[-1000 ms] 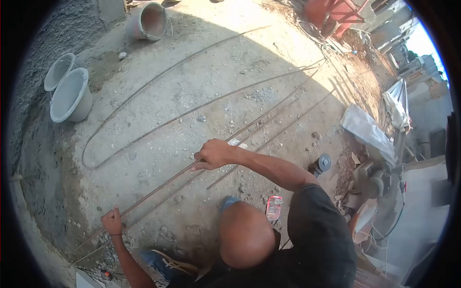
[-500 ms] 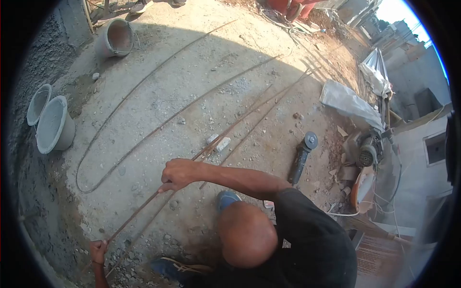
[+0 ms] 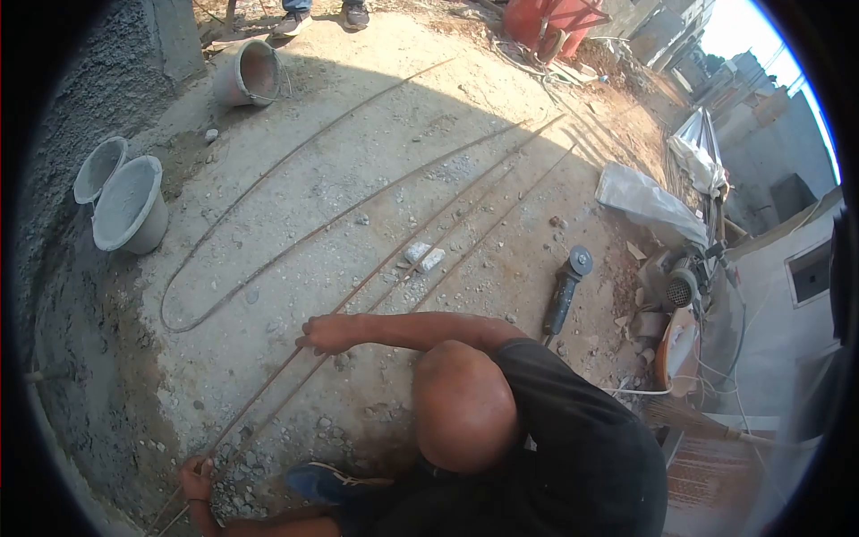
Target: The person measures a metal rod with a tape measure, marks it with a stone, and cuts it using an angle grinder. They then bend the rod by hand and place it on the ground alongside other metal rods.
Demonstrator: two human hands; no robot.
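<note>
My right hand (image 3: 329, 333) is closed around a long, thin, rusty steel rod (image 3: 258, 396) just above the ground. Toward the lower left, my left hand (image 3: 196, 478) grips the same rod, whose end runs on past it. Another thin rod lies almost parallel to it, passing close under my right hand. Farther right, a third straight rod (image 3: 501, 219) rests on the dirt. A long rod bent into a hairpin (image 3: 304, 240) lies beyond my hands. Under the straight rods sits a pale stone block (image 3: 424, 257). My bare knee (image 3: 465, 407) partly covers the ground nearby.
An angle grinder (image 3: 563, 291) lies right of my arm. Buckets (image 3: 134, 210) stand by the rough wall at left, with another bucket (image 3: 243, 76) tipped farther back. A person's shoes (image 3: 355, 16) show at the top. A red wheelbarrow (image 3: 546, 22) and white sacking (image 3: 649, 201) are beyond.
The view has shifted slightly. The straight rods, bunched near my right hand before, now lie more spread apart. Both hands keep hold of the rod.
</note>
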